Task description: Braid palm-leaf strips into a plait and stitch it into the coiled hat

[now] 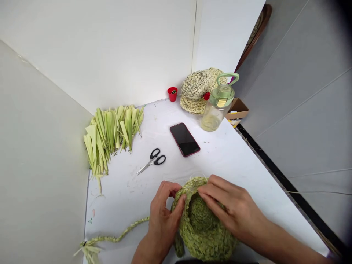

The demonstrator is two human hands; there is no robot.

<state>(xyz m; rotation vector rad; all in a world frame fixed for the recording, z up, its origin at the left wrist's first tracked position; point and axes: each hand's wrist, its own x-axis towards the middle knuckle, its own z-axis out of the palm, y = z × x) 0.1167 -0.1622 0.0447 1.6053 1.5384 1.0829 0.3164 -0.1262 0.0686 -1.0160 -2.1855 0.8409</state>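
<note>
A green woven hat (209, 240) of coiled, braided husk lies at the front of the table, its hollow crown facing up. My left hand (165, 216) grips its left rim, thumb on top and fingers curled beneath. On the far inner edge, the fingertips of my right hand (228, 205) press together on the weave; whether they also pinch a needle is hidden. A thin pale thread (198, 174) loops above the rim. From beside my left hand, a husk braid (121, 236) runs left to a knotted, loose-stranded end.
Black-handled scissors (152, 160) and a phone (184, 139) lie mid-table. Corn husks (110, 128) are piled back left. Along the back stand a red cup (172, 94), a pale woven hat (194, 88) and a green-lidded bottle (216, 110). A cardboard box (238, 110) sits beyond the right edge.
</note>
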